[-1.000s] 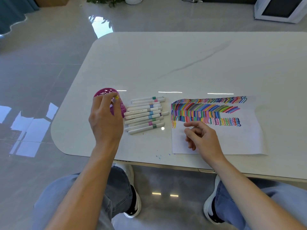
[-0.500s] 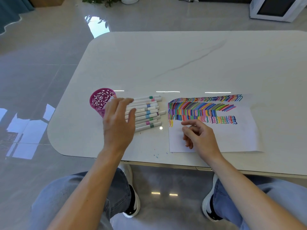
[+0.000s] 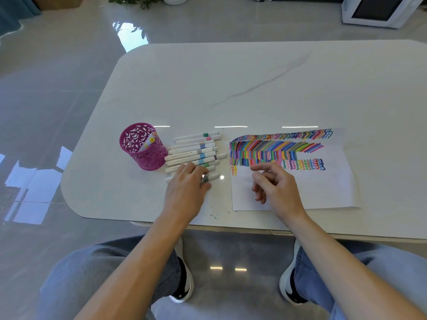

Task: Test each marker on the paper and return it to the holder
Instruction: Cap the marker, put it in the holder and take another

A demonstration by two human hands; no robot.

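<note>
A pink perforated holder (image 3: 147, 158) stands upright on the table's left part, with one yellow-ended marker (image 3: 150, 141) leaning inside it. Right of it, several white markers (image 3: 196, 153) lie side by side in a row. My left hand (image 3: 187, 188) lies over the nearest marker (image 3: 213, 176) of that row, thumb and fingers pinched around its grey-banded part; the marker still rests on the table. The paper (image 3: 323, 188), covered on top with coloured strokes, lies to the right. My right hand (image 3: 275, 185) hovers over its blank lower left, fingers loosely curled, holding nothing.
The white table (image 3: 254, 88) has rounded corners, and its front edge runs just before my knees. Small ink specks (image 3: 215, 215) mark the surface near that edge. A white appliance (image 3: 379, 10) and a potted plant (image 3: 138, 1) stand on the floor beyond.
My left hand has left the holder, where a marker now stands, and moved right and down onto the nearest marker in the row. My right hand has barely moved.
</note>
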